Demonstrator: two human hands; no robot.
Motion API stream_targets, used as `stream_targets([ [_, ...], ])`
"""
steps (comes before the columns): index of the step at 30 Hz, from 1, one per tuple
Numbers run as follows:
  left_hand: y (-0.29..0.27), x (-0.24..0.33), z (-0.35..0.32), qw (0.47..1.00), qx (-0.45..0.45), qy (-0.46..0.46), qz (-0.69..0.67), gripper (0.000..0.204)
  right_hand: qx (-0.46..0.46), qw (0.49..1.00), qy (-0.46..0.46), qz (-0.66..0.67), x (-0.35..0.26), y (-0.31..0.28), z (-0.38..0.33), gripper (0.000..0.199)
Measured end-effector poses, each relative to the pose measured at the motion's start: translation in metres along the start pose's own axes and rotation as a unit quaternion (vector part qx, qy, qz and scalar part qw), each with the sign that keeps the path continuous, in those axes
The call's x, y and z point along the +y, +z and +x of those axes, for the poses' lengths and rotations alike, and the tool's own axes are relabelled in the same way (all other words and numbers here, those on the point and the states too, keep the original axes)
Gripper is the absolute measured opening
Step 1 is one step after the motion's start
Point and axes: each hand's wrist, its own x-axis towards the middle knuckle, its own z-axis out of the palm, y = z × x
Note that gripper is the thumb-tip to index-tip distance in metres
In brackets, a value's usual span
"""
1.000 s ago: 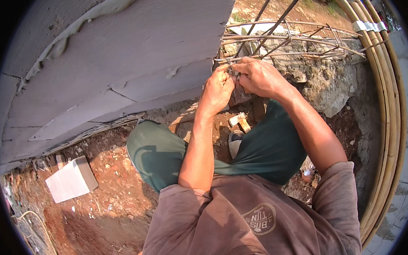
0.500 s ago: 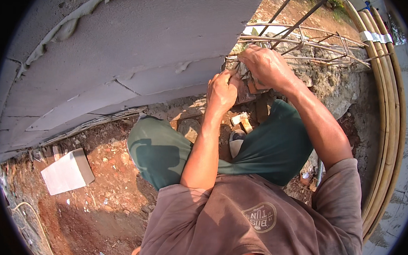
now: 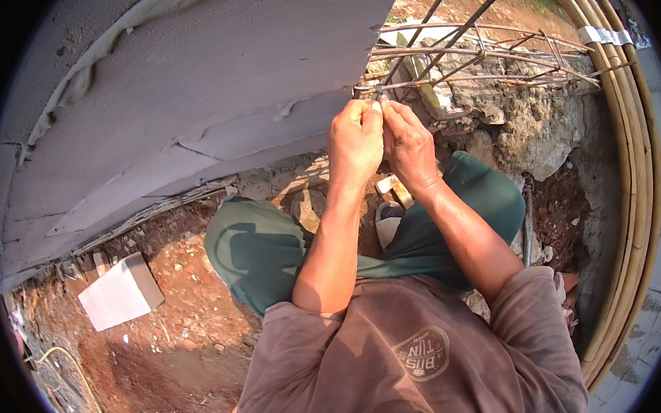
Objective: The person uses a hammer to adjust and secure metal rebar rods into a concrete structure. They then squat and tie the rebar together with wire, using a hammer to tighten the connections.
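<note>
At the edge of the grey block wall (image 3: 263,53), my left hand (image 3: 355,142) and my right hand (image 3: 413,148) are side by side, thumbs almost touching. Both have closed, pinching fingers. What lies between the fingertips is too small and hidden to make out. Just beyond them is the near end of a rebar cage (image 3: 479,50), made of long rusty bars with bent ties. A short dark piece of metal (image 3: 368,91) crosses the lowest bar right at my fingertips. Dark steel rods (image 3: 477,18) slant up from the cage to the top edge.
Broken concrete (image 3: 536,132) lies below the cage. Bundled bamboo poles (image 3: 618,161) stand on the right, bound with white tape. A pale block (image 3: 122,292) sits on the reddish soil (image 3: 182,364) at left, near a thin hose or cable (image 3: 74,369). My bent knees flank my hands.
My right hand has come down and left from above the bars to beside my left hand. The view has shifted slightly, and more broken concrete shows.
</note>
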Motion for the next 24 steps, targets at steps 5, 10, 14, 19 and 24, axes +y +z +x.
stream_targets([
  [5, -0.003, 0.010, -0.002, 0.986, -0.108, 0.064, 0.109, 0.032, -0.125, 0.987, 0.044, 0.088, 0.001, -0.026, 0.005, 0.030],
  [10, -0.017, -0.004, 0.003, 0.976, -0.153, -0.049, -0.143, 0.031, -0.162, 0.875, 0.353, 0.289, 0.005, -0.057, 0.040, 0.045],
  [14, -0.012, -0.013, 0.002, 0.977, -0.127, -0.029, -0.168, 0.028, -0.233, 0.897, 0.287, 0.242, -0.015, -0.063, 0.047, 0.055],
  [19, 0.010, -0.038, 0.011, 0.906, -0.149, -0.159, -0.364, 0.033, -0.243, 0.915, 0.216, 0.240, -0.012, -0.057, 0.051, 0.047],
  [24, 0.029, -0.032, 0.015, 0.891, -0.125, -0.144, -0.412, 0.031, -0.274, 0.942, 0.152, 0.122, -0.013, -0.075, 0.057, 0.027],
])
